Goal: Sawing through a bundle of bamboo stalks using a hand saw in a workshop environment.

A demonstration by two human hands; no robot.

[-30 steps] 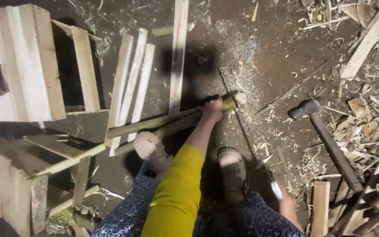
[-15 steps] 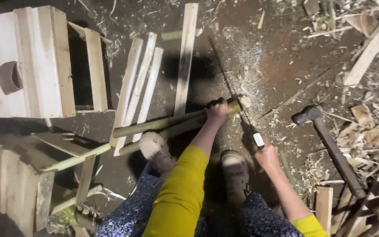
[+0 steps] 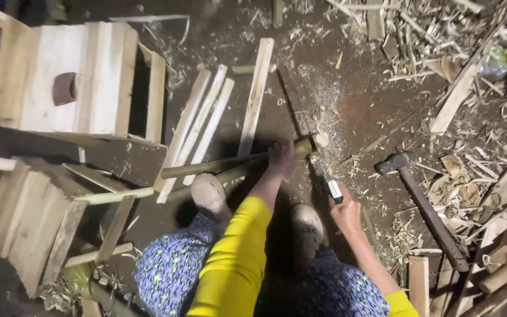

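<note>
No packages, labels, signs or screens show anywhere in this view.

— What are you seeing lying around you on the floor?

— You're looking at a hammer (image 3: 421, 202) lying to your right, its head pointing up the frame. Pale wooden slats (image 3: 203, 126) are lying side by side ahead, with one longer plank (image 3: 256, 97) sitting just beside them.

— And on your left?

— Two wooden boxes are standing there: the upper box (image 3: 83, 79) is showing a dark hole in its face, and the lower box (image 3: 33, 220) is sitting in shadow, possibly unfinished. Wood scraps (image 3: 476, 170) and shavings are covering the far right.
</note>
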